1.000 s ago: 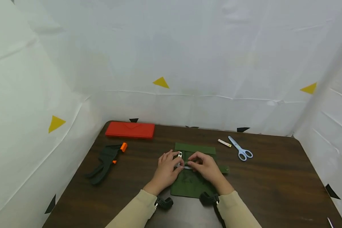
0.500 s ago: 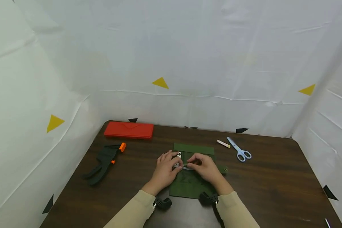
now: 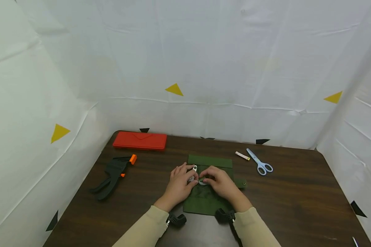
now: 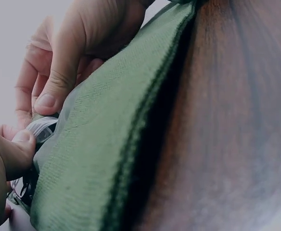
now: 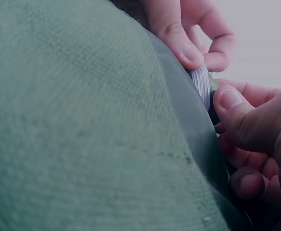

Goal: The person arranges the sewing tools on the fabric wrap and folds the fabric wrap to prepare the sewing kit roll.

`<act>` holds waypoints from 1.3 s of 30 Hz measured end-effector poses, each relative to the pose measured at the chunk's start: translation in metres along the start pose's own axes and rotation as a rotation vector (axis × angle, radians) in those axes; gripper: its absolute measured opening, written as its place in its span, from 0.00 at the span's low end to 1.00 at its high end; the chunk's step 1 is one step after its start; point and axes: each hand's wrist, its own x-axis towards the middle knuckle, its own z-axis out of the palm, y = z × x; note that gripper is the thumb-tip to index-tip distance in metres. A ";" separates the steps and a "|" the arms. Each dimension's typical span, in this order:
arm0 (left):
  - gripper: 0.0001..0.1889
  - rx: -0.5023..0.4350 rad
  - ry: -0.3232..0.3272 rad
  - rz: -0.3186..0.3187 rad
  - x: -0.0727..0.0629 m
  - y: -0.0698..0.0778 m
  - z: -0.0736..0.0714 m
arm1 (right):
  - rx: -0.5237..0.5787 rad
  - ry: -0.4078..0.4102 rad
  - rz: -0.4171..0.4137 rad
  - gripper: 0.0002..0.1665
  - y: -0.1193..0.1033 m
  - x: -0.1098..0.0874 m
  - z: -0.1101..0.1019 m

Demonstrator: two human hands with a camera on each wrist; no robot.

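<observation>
A green fabric pouch (image 3: 201, 206) lies unfolded on the table. Over its middle, my left hand (image 3: 180, 181) pinches one end of a white ribbed band (image 5: 201, 86), which looks like bundled thread or elastic. Opposite it, my right hand (image 3: 220, 181) pinches a small dark green piece (image 5: 213, 98) at the band's other end, thumb against fingers. Under the left fingertips sits a small whitish metal piece with a round hole (image 3: 195, 168). Dark grey lining (image 5: 188, 115) shows along the pouch's inside edge. Fingers hide part of the band.
A red case (image 3: 139, 141) and a dark clamp with orange tips (image 3: 112, 176) lie to the left. Light blue scissors (image 3: 259, 162) and a small white stick-shaped item (image 3: 242, 155) lie right of the pouch. A thin pen-like object (image 3: 355, 241) lies near the right front edge.
My right fingers have shifted slightly left and closer to the left hand, and the white band now bends more. The left hand keeps its place.
</observation>
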 end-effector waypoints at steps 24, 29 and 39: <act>0.05 0.052 0.024 -0.007 0.005 -0.005 0.008 | -0.002 -0.027 -0.067 0.14 -0.005 0.004 0.000; 0.06 0.074 0.012 -0.013 0.004 -0.003 0.006 | -0.003 -0.045 -0.017 0.21 -0.007 0.005 0.004; 0.07 0.100 0.001 -0.009 0.002 0.001 0.003 | 0.075 -0.055 0.031 0.18 -0.004 0.001 0.004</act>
